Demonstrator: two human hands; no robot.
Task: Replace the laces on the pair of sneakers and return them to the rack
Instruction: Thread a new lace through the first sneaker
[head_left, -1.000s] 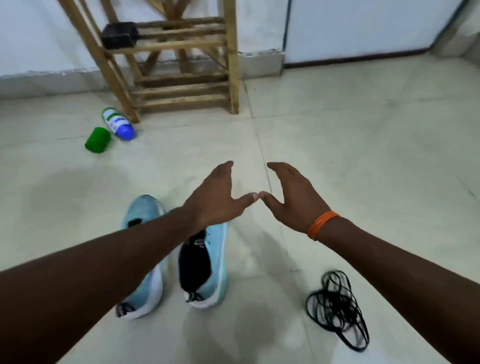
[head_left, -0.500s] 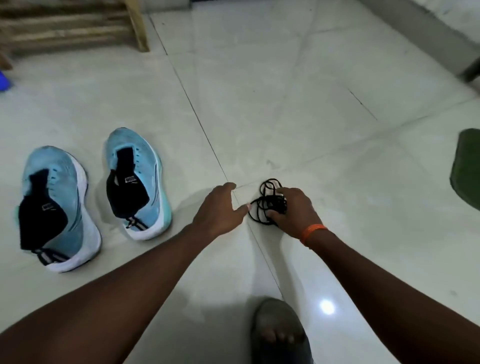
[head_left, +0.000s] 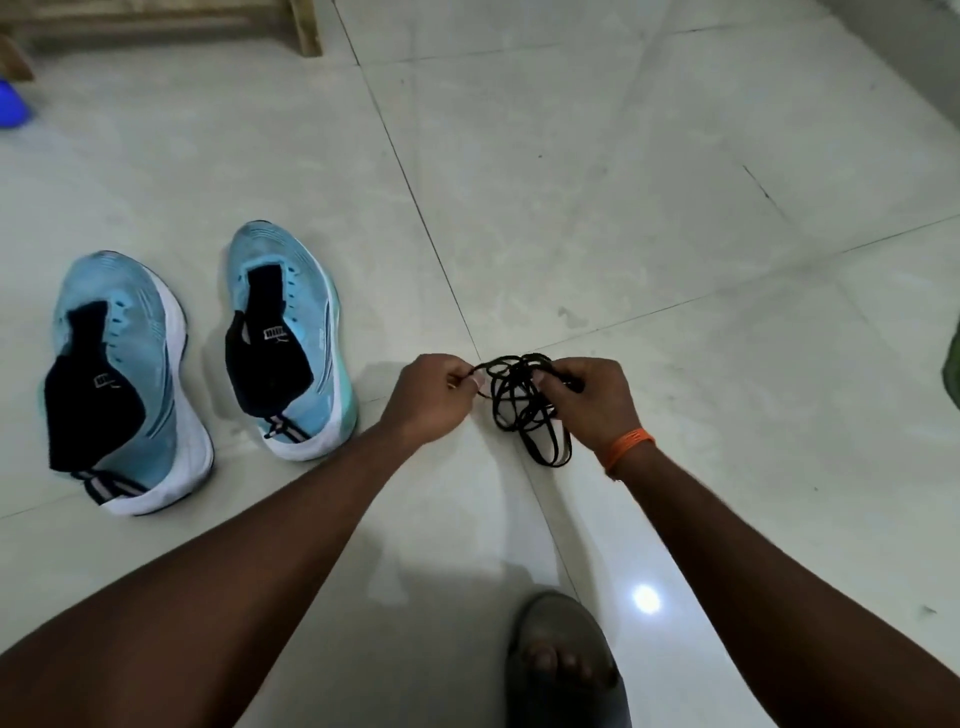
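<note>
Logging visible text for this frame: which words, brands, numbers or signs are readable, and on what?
Nothing reads with certainty.
On the inner sneaker, the tongue label: white lettering, too blurred to read.
On the outer sneaker, the smaller tongue tag: too small to read.
No text shows on the black laces or the orange wristband.

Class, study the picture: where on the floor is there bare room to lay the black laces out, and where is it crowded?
Bare: the tiles beyond the laces, up to the rack leg; the tiles right of the right hand. Crowded: the left, where the sneakers stand, and the near middle, with left hand and sandalled foot.
</note>
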